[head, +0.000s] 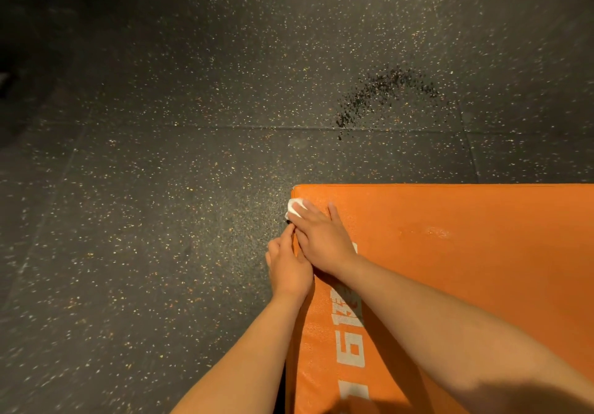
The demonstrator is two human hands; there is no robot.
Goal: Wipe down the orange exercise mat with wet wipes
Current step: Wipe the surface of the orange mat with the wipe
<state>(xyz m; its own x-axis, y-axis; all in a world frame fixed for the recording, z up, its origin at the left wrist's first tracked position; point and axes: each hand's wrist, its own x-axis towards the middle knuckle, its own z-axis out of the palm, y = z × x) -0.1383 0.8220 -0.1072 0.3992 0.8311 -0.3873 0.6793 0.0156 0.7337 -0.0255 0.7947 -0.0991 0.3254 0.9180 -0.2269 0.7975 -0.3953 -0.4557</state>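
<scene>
From my remote seat I see the orange mat (pixel 466 253) lying flat on the dark speckled floor (pixel 160 156), filling the lower right of the head view, with its far left corner near the middle of the picture. Its surface is smooth and bright orange, with a thin seam along the far edge and a glossy, damp-looking streak (pixel 434 232) towards the right. White lettering (pixel 350 343) runs along the left side, partly covered by my right forearm.

My right hand (pixel 321 237) lies palm down on the mat at that far left corner, fingers straight and close together, pressing a crumpled white wet wipe (pixel 294 208) against the surface; the wipe pokes out beyond the fingertips, right at the mat's edge. My left hand (pixel 289 269) sits just beside it at the left edge of the mat, fingers curled; I cannot tell whether it grips the edge or only rests there.

Farther off, a dark wet-looking spatter (pixel 379 92) marks the floor, well apart from the mat.
</scene>
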